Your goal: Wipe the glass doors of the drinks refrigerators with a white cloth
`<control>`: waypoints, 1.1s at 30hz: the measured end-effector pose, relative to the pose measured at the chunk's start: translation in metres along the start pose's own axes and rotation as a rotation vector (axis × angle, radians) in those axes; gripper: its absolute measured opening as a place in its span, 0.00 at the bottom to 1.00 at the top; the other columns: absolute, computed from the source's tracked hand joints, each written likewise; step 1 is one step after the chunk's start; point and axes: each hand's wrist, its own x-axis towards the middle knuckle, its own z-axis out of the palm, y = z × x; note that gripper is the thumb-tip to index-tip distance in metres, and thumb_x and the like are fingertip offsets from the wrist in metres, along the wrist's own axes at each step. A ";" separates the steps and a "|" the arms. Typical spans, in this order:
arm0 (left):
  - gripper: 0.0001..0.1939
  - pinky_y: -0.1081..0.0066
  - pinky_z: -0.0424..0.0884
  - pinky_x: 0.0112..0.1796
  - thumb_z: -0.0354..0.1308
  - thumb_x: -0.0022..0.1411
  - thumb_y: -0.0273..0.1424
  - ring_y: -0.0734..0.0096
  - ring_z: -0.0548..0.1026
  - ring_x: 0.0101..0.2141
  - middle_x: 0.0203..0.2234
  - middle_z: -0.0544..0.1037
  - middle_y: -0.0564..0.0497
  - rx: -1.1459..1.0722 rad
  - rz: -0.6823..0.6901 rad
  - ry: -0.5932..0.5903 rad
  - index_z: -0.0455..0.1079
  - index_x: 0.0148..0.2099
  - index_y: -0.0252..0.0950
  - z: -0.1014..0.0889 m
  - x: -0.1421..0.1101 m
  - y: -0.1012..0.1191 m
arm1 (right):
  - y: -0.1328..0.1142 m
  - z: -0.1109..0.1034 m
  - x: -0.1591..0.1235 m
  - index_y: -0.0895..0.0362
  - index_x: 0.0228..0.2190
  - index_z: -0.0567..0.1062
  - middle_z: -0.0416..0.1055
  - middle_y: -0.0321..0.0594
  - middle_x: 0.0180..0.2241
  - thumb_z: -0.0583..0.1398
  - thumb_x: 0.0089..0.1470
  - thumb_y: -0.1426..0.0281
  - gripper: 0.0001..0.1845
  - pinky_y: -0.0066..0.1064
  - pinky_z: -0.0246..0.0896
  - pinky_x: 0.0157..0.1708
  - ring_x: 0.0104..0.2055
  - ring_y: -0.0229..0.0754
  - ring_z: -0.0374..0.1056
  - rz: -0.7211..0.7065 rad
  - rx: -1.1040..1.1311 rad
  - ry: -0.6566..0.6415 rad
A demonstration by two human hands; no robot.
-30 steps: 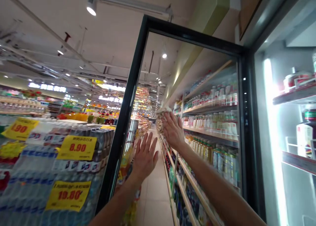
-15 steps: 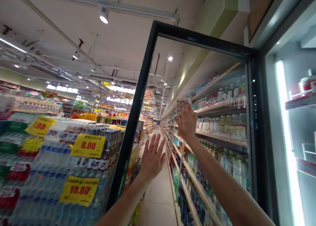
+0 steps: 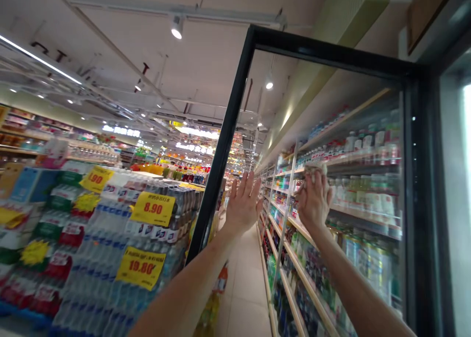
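Two bare hands (yours), raised before a framed glass door standing ajar in a shop aisle. Your L hand: open, fingers up and slightly parted, back twd you, palm twd the glass pane, near the L upright of the dark door frame; contact w/ the glass can't be told. Your R hand: higher on the pane, at R of the L hand and well apart from it, fingers pointing up, laid over a light, crumpled cloth. Cloth shows above & beside the fingers, btwn hand and glass; whether the fingers grip it or merely press it, can't tell, since the hand hides most of it. Both forearms reach up from the lower edge.

Surroundings: shelves of bottles show at R, within the door's outline; seen thru or reflected, can't say. Pale tiled floor runs btwn these and, at L, stacked packs of bottles bearing yellow price signs, incl. one marked 8.90 and, below it, one marked 19.80. Overhead: a lit ceiling spotlight, upper L of the door. Far R edge: a bright strip, blurred, beyond the frame's R upright.
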 end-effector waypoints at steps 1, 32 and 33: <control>0.28 0.52 0.50 0.59 0.47 0.63 0.37 0.57 0.45 0.63 0.63 0.50 0.43 0.001 -0.002 0.000 0.49 0.63 0.36 0.000 0.000 0.001 | -0.011 -0.001 -0.011 0.54 0.58 0.58 0.52 0.46 0.62 0.47 0.57 0.68 0.27 0.50 0.41 0.60 0.66 0.49 0.42 -0.084 0.005 -0.024; 0.26 0.52 0.44 0.61 0.44 0.65 0.38 0.59 0.44 0.64 0.63 0.50 0.43 -0.036 0.004 -0.034 0.51 0.63 0.37 0.006 -0.004 0.001 | 0.007 -0.018 -0.060 0.56 0.58 0.57 0.47 0.47 0.63 0.49 0.54 0.69 0.29 0.53 0.40 0.60 0.66 0.51 0.39 0.061 0.011 -0.125; 0.26 0.53 0.44 0.61 0.44 0.65 0.38 0.59 0.44 0.64 0.63 0.50 0.43 -0.040 0.004 -0.032 0.51 0.63 0.37 0.008 -0.005 0.001 | -0.007 -0.016 -0.071 0.55 0.58 0.59 0.50 0.46 0.62 0.49 0.55 0.69 0.28 0.51 0.39 0.61 0.66 0.49 0.40 -0.057 0.033 -0.153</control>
